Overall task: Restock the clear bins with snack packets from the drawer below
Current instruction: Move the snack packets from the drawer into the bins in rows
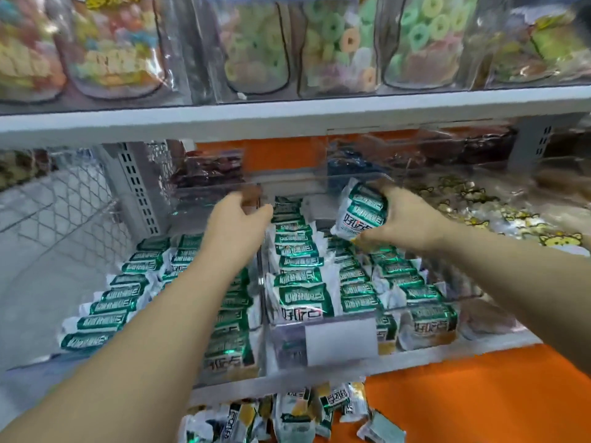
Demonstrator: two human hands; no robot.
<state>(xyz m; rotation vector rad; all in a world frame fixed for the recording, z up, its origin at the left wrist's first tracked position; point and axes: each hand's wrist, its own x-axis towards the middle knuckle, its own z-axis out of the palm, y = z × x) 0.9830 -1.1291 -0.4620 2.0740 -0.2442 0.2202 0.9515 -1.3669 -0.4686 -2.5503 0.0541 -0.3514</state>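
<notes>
Two clear bins on the middle shelf hold rows of green-and-white snack packets, the left bin (179,219) and the right bin (339,343) with a white label on its front. My right hand (406,219) grips a small stack of the same packets (363,209) above the back of the right bin. My left hand (236,219) reaches over the divider between the bins, fingers curled near the back row; whether it holds anything is hidden. Loose packets (287,417) lie in the drawer below, at the bottom edge.
Above, a white shelf (287,119) carries clear bins of ring-shaped candy (335,43). Bins of dark sweets (211,171) stand behind. Yellow-printed packets (479,203) fill the bin at right. An orange panel (479,394) fronts the drawer area. A wire mesh (48,203) is at left.
</notes>
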